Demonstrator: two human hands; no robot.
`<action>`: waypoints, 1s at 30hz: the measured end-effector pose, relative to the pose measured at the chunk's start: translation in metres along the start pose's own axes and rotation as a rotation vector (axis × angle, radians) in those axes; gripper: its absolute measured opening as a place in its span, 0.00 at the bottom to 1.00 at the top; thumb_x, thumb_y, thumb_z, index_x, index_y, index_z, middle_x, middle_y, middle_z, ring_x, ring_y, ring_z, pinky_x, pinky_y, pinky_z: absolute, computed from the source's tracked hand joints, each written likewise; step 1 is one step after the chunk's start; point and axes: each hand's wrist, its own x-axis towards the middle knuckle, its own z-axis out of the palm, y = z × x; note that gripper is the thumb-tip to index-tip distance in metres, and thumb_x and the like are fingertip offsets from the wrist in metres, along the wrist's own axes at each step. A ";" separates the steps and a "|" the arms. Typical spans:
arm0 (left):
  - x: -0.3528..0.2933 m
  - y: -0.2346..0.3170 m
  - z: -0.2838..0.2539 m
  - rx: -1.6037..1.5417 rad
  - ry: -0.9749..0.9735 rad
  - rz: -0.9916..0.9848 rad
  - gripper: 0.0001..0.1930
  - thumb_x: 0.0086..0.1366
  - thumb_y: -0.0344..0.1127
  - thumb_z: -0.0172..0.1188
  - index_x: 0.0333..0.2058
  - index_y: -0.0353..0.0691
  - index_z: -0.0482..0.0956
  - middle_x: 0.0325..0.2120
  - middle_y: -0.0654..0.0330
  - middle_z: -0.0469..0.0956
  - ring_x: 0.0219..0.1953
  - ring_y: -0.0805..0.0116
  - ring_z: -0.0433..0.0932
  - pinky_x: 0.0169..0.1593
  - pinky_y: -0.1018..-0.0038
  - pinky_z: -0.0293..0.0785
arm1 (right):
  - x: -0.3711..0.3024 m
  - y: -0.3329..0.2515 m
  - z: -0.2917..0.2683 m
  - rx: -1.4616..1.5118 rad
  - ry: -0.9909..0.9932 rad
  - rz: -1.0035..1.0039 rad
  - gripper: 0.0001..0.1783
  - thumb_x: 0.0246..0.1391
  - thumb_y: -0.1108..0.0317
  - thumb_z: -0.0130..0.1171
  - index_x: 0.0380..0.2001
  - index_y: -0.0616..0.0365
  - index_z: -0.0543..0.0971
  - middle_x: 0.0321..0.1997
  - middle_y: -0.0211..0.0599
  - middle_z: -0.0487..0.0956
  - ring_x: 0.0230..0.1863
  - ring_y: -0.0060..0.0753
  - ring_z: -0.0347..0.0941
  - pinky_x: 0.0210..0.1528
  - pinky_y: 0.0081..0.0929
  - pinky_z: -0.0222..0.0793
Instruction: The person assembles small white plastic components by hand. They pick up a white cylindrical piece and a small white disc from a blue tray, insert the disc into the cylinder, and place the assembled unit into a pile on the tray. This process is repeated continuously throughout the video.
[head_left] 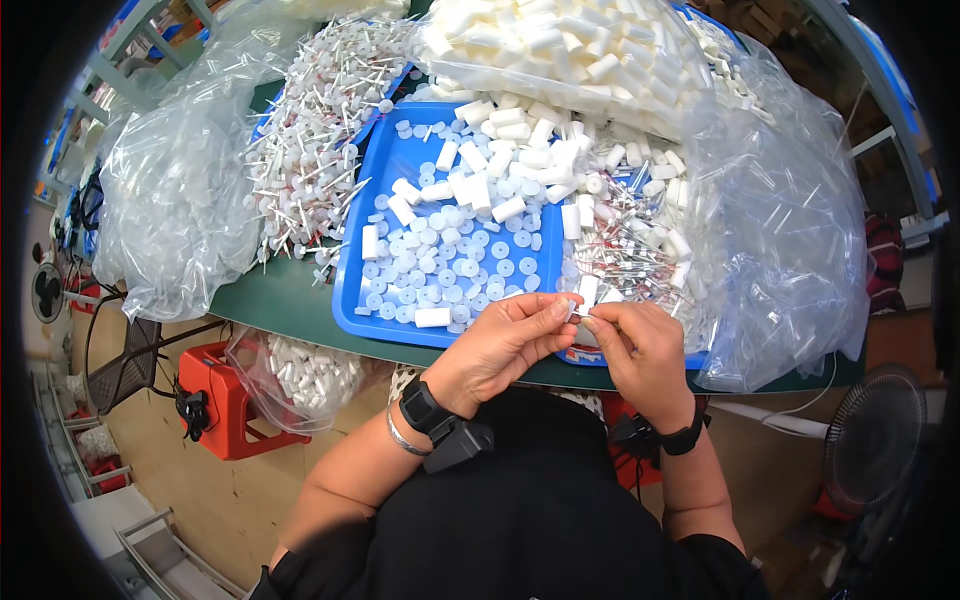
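White and tiny, a small piece (pixel 573 309) sits pinched, in the head view, between the left hand (pixel 500 345) and right hand (pixel 643 348) — each grip narrow on it, above the near side of the worktop (pixel 262 302). From there I see a blue tray (pixel 353 319) of translucent discs (pixel 428 238) at ten o'clock, thin metal pieces (pixel 622 258) at one, clear plastic (pixel 780 200) at two.
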 end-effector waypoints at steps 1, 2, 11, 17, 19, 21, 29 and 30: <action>-0.002 -0.001 0.004 -0.011 0.024 0.008 0.14 0.66 0.36 0.57 0.45 0.33 0.75 0.33 0.61 0.78 0.36 0.76 0.78 0.44 0.80 0.77 | -0.003 -0.001 0.003 0.043 0.011 0.061 0.03 0.47 0.75 0.62 0.27 0.58 0.77 0.20 0.36 0.74 0.21 0.37 0.70 0.26 0.33 0.61; 0.000 -0.004 0.003 -0.012 0.007 0.007 0.14 0.66 0.36 0.57 0.45 0.33 0.75 0.33 0.61 0.78 0.36 0.76 0.78 0.43 0.80 0.77 | -0.005 -0.001 0.005 0.085 0.022 0.123 0.03 0.47 0.75 0.62 0.27 0.58 0.77 0.21 0.36 0.75 0.21 0.37 0.70 0.26 0.33 0.61; 0.004 -0.008 0.004 -0.007 0.072 0.057 0.14 0.66 0.37 0.57 0.45 0.33 0.75 0.32 0.62 0.78 0.34 0.77 0.77 0.44 0.79 0.76 | -0.008 0.008 0.008 0.000 -0.031 0.012 0.07 0.50 0.73 0.61 0.33 0.62 0.77 0.25 0.39 0.77 0.25 0.42 0.73 0.28 0.33 0.66; -0.004 0.019 -0.002 -0.015 0.201 0.228 0.14 0.66 0.40 0.57 0.44 0.35 0.76 0.34 0.61 0.78 0.37 0.73 0.78 0.44 0.78 0.76 | -0.014 0.039 -0.048 -0.130 -0.076 0.221 0.05 0.51 0.73 0.59 0.32 0.61 0.79 0.31 0.41 0.79 0.30 0.47 0.75 0.33 0.33 0.70; -0.005 0.024 -0.002 -0.029 0.222 0.227 0.15 0.66 0.40 0.57 0.44 0.35 0.75 0.35 0.60 0.78 0.38 0.72 0.78 0.44 0.78 0.77 | -0.025 0.049 -0.059 -0.308 -0.222 0.168 0.03 0.47 0.73 0.60 0.28 0.60 0.80 0.31 0.39 0.79 0.31 0.46 0.75 0.34 0.35 0.70; -0.004 0.020 -0.003 -0.007 0.205 0.208 0.15 0.66 0.41 0.58 0.45 0.36 0.75 0.36 0.58 0.77 0.38 0.71 0.78 0.44 0.77 0.77 | -0.032 0.051 -0.056 -0.386 -0.258 0.124 0.03 0.45 0.73 0.61 0.27 0.58 0.80 0.28 0.38 0.77 0.30 0.44 0.74 0.34 0.35 0.69; 0.003 0.008 0.002 0.039 0.219 0.130 0.16 0.66 0.42 0.57 0.45 0.36 0.75 0.36 0.59 0.76 0.37 0.72 0.76 0.43 0.78 0.76 | -0.032 0.072 -0.029 -0.558 -0.313 -0.079 0.02 0.43 0.72 0.60 0.22 0.56 0.77 0.21 0.37 0.70 0.25 0.42 0.70 0.32 0.36 0.65; 0.002 0.009 0.003 0.047 0.228 0.133 0.16 0.66 0.42 0.57 0.45 0.36 0.75 0.36 0.59 0.76 0.37 0.73 0.76 0.43 0.78 0.76 | -0.030 0.075 -0.028 -0.563 -0.329 -0.108 0.03 0.43 0.72 0.60 0.21 0.56 0.76 0.20 0.36 0.70 0.25 0.42 0.70 0.32 0.36 0.65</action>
